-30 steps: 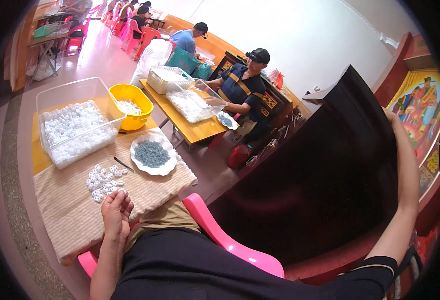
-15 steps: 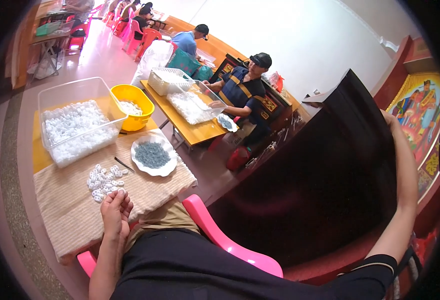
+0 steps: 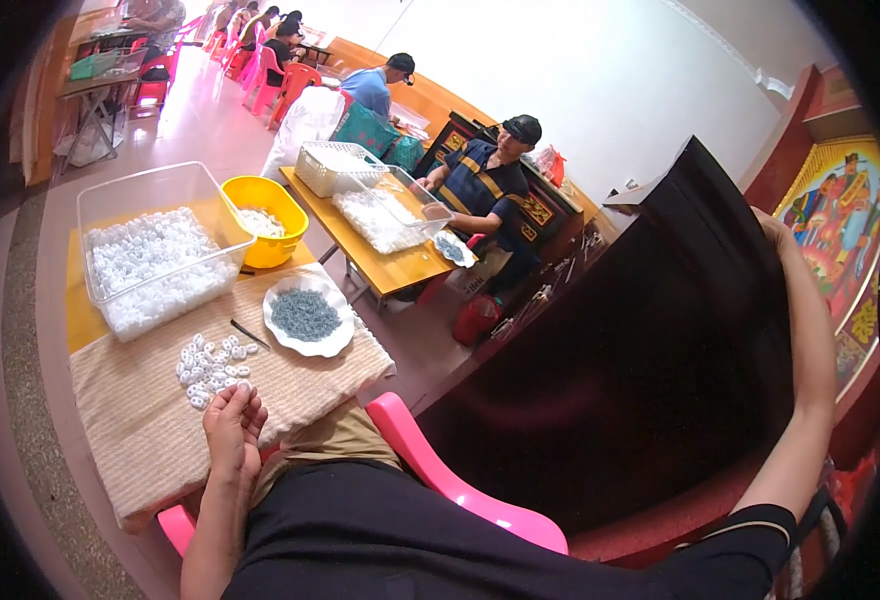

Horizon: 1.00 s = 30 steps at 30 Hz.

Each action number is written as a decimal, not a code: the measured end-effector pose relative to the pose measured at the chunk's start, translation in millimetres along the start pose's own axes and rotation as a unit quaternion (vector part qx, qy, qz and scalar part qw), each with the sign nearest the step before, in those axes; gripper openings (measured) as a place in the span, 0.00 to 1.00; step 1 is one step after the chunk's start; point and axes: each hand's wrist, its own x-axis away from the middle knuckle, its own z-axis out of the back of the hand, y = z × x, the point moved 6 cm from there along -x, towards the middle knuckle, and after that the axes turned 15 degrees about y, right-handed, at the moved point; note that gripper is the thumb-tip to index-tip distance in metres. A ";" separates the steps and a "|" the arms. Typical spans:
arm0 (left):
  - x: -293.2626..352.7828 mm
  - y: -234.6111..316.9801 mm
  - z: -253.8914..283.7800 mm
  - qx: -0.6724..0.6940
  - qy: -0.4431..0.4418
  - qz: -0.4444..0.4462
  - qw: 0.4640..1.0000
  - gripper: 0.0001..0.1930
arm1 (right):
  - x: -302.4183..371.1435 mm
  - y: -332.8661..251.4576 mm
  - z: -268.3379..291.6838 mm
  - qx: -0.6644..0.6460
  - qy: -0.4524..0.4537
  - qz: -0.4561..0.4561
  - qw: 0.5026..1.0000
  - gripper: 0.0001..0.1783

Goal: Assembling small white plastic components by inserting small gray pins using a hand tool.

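My left hand (image 3: 232,425) is closed at the near edge of the towel-covered table (image 3: 140,420), pinching a small white piece (image 3: 245,386) between thumb and fingers. Just beyond it lies a loose pile of white oval pieces with small holes (image 3: 200,365). A thin dark tool (image 3: 251,334) rests beside the pile. To its right stands a white scalloped plate (image 3: 332,347) heaped with small grey-blue bits (image 3: 303,315). Far to the right, my raised right hand (image 3: 775,232) is at the upper edge of a large dark glossy panel (image 3: 640,350); its fingers are mostly hidden.
Behind the pile stand a clear plastic bin (image 3: 110,297) of white pieces and a yellow bucket (image 3: 290,228). A co-worker (image 3: 485,185) sits at another table (image 3: 400,272) with similar bins. A pink chair (image 3: 430,455) is under me; a red container (image 3: 472,320) stands on the floor.
The view has shifted very slightly. My left hand keeps its pinch beside the pile, and my right hand stays at the panel's edge. The co-worker's hands have moved a little.
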 end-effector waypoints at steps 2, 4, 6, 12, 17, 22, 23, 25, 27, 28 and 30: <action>-3.0 -2.5 -1.7 -0.013 -0.008 0.006 1.000 0.07 | -1.2 1.8 9.5 0.057 0.059 0.010 0.997 0.25; -3.5 -3.4 -2.5 -0.015 -0.014 0.008 1.000 0.07 | -2.4 -1.3 16.8 0.114 0.116 0.025 0.986 0.25; -1.2 -2.7 -1.4 -0.015 -0.016 0.009 1.000 0.07 | -3.1 -9.7 21.7 0.170 0.169 0.043 0.970 0.26; 6.5 3.1 -8.6 -0.022 -0.030 0.015 0.999 0.07 | 19.9 -64.7 28.3 0.246 0.381 0.205 0.867 0.27; 3.8 0.7 -13.8 -0.029 -0.032 0.016 0.999 0.08 | 117.7 -145.6 -73.9 -0.032 0.382 0.314 0.869 0.20; 10.1 0.8 -4.3 -0.020 -0.014 0.008 1.000 0.08 | 155.2 -198.4 -306.3 -0.010 0.118 0.512 0.851 0.03; 8.1 -0.1 -7.4 -0.018 -0.031 0.018 0.999 0.09 | 167.9 -206.5 -345.6 0.002 0.091 0.554 0.827 0.08; 7.1 -2.9 -9.4 -0.020 -0.029 0.023 0.999 0.08 | 170.6 -206.6 -424.5 -0.093 -0.060 0.490 0.865 0.06; 5.3 -3.4 -15.9 -0.012 -0.046 0.027 0.998 0.08 | 167.8 -191.3 -492.8 -0.219 -0.133 0.351 0.901 0.04; 6.4 -3.1 -17.5 -0.015 -0.050 0.024 0.998 0.07 | 171.0 -192.6 -520.9 -0.282 -0.150 0.306 0.897 0.03; 3.5 -4.1 -14.1 -0.015 -0.044 0.019 0.999 0.07 | 176.2 -199.3 -572.6 -0.382 -0.199 0.225 0.874 0.04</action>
